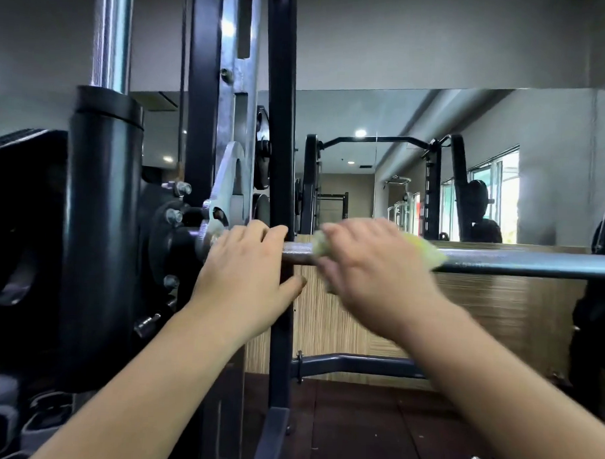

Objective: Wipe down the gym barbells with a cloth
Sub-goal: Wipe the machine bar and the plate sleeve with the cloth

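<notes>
Yellow cloth (427,255) clutched round barbell (533,263) by right hand (371,269); left hand (245,266) grips barbell

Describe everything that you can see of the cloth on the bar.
The cloth is pale yellow-green and looks soft and thin, though blurred. It is wrapped around the horizontal metal bar, near its left end. The right hand grips it against the bar and covers its middle, so only the two ends show. The left hand does not touch it.
</notes>
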Motion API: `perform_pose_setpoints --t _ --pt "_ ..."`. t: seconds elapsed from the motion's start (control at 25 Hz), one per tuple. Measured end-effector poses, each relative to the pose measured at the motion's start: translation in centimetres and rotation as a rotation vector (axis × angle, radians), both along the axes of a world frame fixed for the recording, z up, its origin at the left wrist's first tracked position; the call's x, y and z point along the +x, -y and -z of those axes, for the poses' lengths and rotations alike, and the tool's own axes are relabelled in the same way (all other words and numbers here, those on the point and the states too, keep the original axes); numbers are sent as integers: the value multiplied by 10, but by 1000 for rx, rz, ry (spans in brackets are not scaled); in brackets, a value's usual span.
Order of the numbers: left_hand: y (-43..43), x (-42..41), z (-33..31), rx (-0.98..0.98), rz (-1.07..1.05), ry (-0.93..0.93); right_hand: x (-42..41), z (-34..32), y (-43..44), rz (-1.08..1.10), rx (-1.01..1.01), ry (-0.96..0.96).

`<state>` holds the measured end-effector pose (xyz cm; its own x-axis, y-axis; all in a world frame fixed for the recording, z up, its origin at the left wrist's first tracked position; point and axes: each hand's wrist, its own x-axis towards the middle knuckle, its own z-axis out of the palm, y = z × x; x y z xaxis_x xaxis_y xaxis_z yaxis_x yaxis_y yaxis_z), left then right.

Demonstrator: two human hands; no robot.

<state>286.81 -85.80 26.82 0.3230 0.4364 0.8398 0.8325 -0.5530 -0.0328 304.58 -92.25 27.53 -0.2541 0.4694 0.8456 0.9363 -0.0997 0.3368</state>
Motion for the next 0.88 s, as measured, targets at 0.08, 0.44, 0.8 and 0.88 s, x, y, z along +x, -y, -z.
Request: perform_pose_setpoints --t 0.08,0.44,0.8,0.88 --pt "-1 -7 5 -2 -9 35 -37 -3 -28 5 -55 65" --pt "5 -27 16 -5 117 82 17 -3 19 135 -45 41" --pt "7 -30 19 -11 104 118 -41 -15 -23 -3 -173 106" --pt "10 -20 18 34 98 70 5 -5 4 40 -104 78"
